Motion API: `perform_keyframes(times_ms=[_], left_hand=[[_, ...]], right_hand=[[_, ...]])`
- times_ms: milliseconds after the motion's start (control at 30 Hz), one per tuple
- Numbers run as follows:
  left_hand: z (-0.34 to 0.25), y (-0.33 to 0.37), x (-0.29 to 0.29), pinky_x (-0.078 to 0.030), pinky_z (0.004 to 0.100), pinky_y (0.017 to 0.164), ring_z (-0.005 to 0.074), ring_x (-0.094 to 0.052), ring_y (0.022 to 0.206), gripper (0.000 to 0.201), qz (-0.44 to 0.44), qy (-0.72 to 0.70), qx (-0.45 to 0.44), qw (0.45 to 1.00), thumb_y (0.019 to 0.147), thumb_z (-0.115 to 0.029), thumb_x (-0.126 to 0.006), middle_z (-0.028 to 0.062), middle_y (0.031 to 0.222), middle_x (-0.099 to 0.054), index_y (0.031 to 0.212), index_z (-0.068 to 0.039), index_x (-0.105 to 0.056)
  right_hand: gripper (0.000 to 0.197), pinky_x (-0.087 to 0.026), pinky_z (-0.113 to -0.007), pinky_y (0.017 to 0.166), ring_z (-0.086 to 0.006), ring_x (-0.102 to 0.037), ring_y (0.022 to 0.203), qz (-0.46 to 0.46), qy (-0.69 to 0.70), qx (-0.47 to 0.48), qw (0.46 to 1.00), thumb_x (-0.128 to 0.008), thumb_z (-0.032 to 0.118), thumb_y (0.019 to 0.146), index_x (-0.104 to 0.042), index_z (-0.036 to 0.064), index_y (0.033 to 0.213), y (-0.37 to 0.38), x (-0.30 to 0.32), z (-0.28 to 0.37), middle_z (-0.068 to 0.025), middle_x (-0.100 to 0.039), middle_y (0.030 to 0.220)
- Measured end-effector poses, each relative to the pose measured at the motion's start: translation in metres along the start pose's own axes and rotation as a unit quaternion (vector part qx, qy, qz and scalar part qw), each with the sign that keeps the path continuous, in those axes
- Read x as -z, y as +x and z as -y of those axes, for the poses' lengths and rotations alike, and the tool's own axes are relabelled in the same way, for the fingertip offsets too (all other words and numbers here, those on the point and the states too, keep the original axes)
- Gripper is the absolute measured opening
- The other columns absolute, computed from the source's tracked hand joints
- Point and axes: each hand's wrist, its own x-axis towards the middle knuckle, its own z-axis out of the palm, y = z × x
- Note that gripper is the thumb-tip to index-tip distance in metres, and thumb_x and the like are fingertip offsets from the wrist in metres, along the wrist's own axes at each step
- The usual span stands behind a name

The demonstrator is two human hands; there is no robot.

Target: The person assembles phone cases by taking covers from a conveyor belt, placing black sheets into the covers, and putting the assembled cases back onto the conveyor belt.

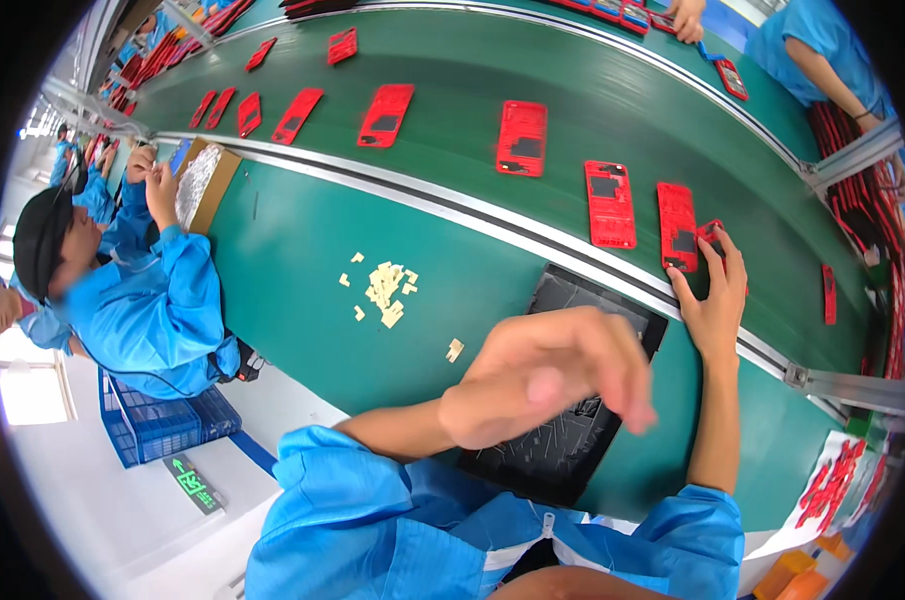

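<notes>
My left hand (548,375) hangs over a black tray (598,455), fingers bent and smeared by motion; whether they hold anything does not show. Thin light lines or strips mark the tray's surface. My right hand (715,300) reaches over the rail onto the green belt, thumb and fingers spread. Its fingertips lie on or just above a red housing (710,231), mostly hidden under the hand. The thumb is at the lower end of another red phone housing (678,225) with a dark patch. Small cream-coloured pieces (385,285) lie heaped on the green table, left of the tray.
Several red housings, such as one (522,140), are spaced along the belt (453,110). A metal rail (453,208) divides belt from table. At left, a person in blue (143,300) works beside a cardboard box (213,190). Across the belt, another person's hand (687,18) shows.
</notes>
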Motion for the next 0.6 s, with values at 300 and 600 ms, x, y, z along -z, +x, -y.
perform_keyframes(times_ms=[300, 600], left_hand=[[-0.003, 0.044, -0.049, -0.049, 0.0383, 0.093, 0.0297, -0.057, 0.109, 0.077, 0.253, -0.263, -0.142, 0.92, 0.094, -0.063, -0.059, 0.0232, 0.12, -0.053, 0.122, 0.008, -0.051], [-0.005, 0.059, -0.031, -0.046, 0.034, 0.073, 0.0243, -0.056, 0.088, 0.079, 0.316, -0.214, -0.157, 0.911, 0.092, -0.067, -0.059, 0.0186, 0.106, -0.057, 0.117, 0.008, -0.054]], right_hand=[[0.048, -0.043, -0.047, 0.105, -0.0362, -0.056, 0.121, -0.021, -0.012, 0.033, 0.999, -0.083, 0.019, 0.08, -0.066, -0.0011, 0.12, -0.006, -0.006, -0.008, -0.0165, -0.058, 0.137], [0.044, -0.043, -0.044, 0.106, -0.0347, -0.055, 0.124, 0.009, -0.019, 0.005, 1.0, -0.08, 0.017, 0.084, -0.066, 0.0014, 0.123, -0.002, -0.007, 0.004, -0.0131, -0.058, 0.138]])
